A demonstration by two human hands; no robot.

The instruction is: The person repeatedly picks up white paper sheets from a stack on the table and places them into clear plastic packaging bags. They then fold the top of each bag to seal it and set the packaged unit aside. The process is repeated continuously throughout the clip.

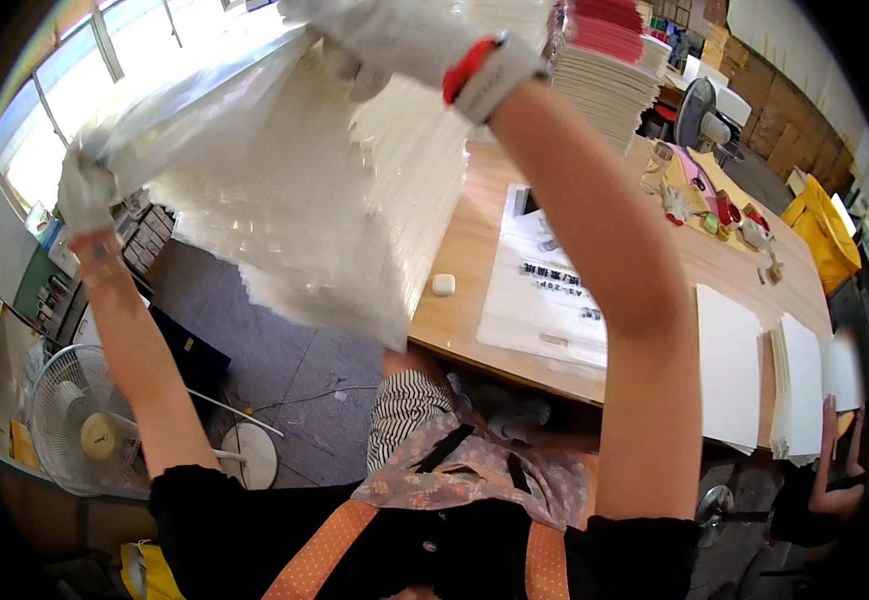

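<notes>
Both my arms are raised, holding up a bundle of clear plastic film that hangs between them in loose folds. My left hand, in a pale work glove, is closed on the bundle's left edge. Higher up, near the top of the view, my right hand, gloved too and slightly blurred, is closed on the upper part; some of its fingertips are hard to see. A red-and-white band circles my right wrist. Just behind the film rises a tall pale stack of layered sheets, partly covered by it.
On the wooden table lie a printed plastic bag, a small white case and white paper stacks. Tools and tape clutter its far side. A floor fan stands left. Another person's hands show at far right.
</notes>
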